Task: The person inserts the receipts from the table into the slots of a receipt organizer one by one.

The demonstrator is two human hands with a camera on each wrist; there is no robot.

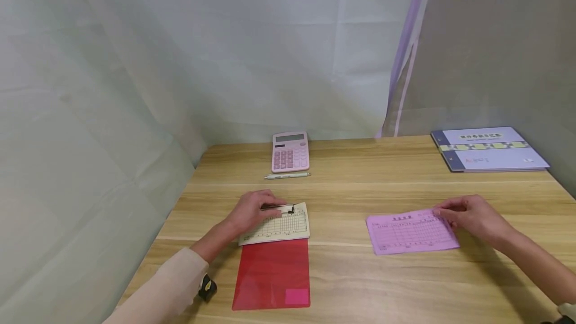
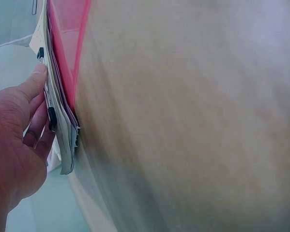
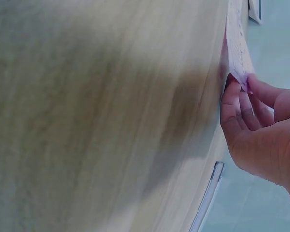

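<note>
My left hand (image 1: 252, 210) is at the top edge of a red clipboard (image 1: 274, 276), gripping its metal clip (image 1: 284, 209), which has black tips. Under the clip lies a stack of cream printed forms (image 1: 292, 224); in the left wrist view the stack (image 2: 62, 125) appears edge-on, beside the thumb and fingers of that hand (image 2: 19, 130). On the right, my right hand (image 1: 472, 216) pinches the upper right corner of a pink printed form (image 1: 411, 234) between thumb and fingers. From the right wrist view, the form's corner (image 3: 239, 58) is raised off the table.
A pink calculator (image 1: 290, 153) stands at the back of the wooden table (image 1: 342, 284), with a pen (image 1: 288, 176) just in front. A blue-and-white account book (image 1: 490, 149) lies at the back right. Pale curtains (image 1: 288, 54) hang behind the table.
</note>
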